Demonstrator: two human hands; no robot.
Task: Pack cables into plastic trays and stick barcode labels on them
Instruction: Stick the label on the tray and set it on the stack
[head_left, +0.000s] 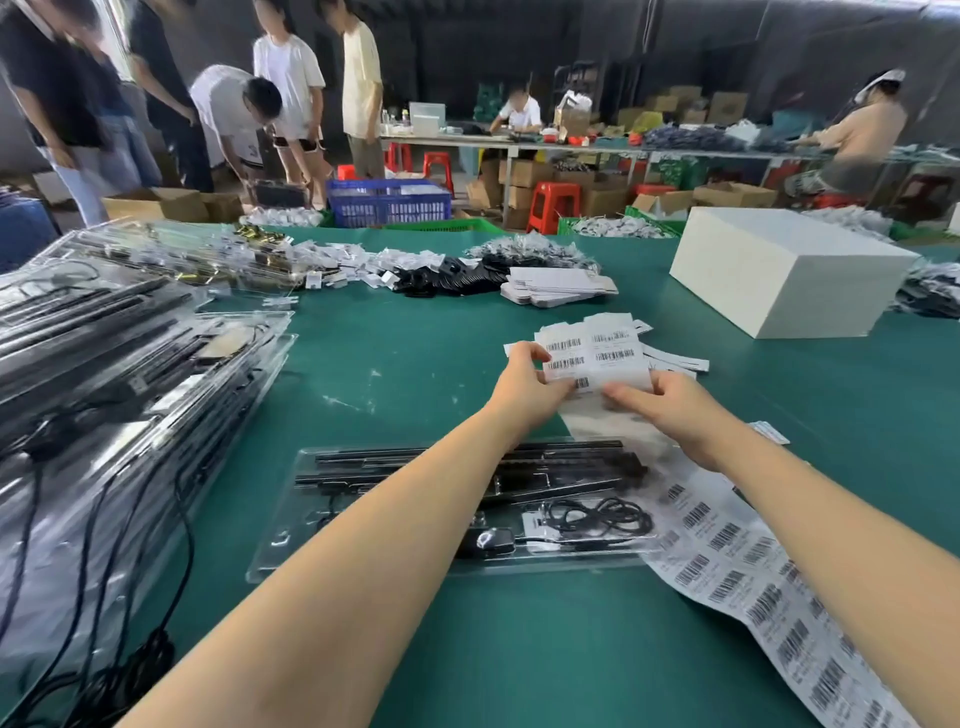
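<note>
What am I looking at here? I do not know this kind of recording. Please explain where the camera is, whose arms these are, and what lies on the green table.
There is one picture, from a camera worn on a person's head that looks forward and down. The two bare arms are that person's own. The left hand and the right hand both pinch a sheet of barcode labels with their fingers. Below them on the green table lies a clear plastic tray holding black cables. A long label strip runs to the right. Stacked trays sit at left, a white box at far right.
</note>
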